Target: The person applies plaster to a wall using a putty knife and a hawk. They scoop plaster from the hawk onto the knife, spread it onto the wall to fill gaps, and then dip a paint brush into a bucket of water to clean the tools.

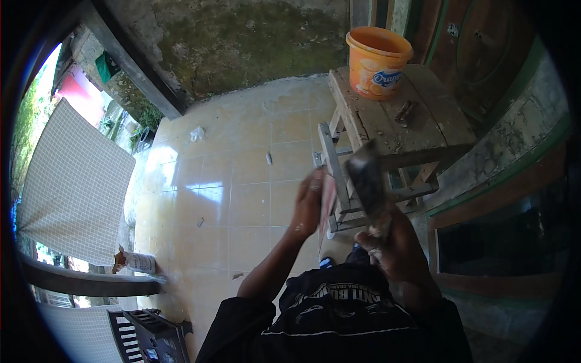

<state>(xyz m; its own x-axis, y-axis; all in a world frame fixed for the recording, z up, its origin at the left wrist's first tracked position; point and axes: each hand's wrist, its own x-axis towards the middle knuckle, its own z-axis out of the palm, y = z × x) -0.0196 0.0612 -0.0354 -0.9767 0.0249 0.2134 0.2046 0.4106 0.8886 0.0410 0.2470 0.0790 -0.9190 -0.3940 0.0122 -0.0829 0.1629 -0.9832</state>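
Note:
My right hand (396,248) is closed around the handle of a putty knife (366,178). Its broad dark blade points up and away from me, blurred by motion. Pale smears mark the fingers of this hand. To the left, my left hand (308,202) grips a thin flat red-and-white piece (328,198), seen nearly edge-on. The two held things are close together, with a small gap between them. Both are in front of my body, over the near side of a wooden stool-like table (423,115).
On the table stand an orange bucket (378,63) and a short dark brown lump (405,112) among crumbs. Small scraps (269,158) and a crumpled white bag (196,134) lie on the tiled floor (248,206). A windowed wooden frame (502,242) borders the right; dark wooden furniture (151,333) stands lower left.

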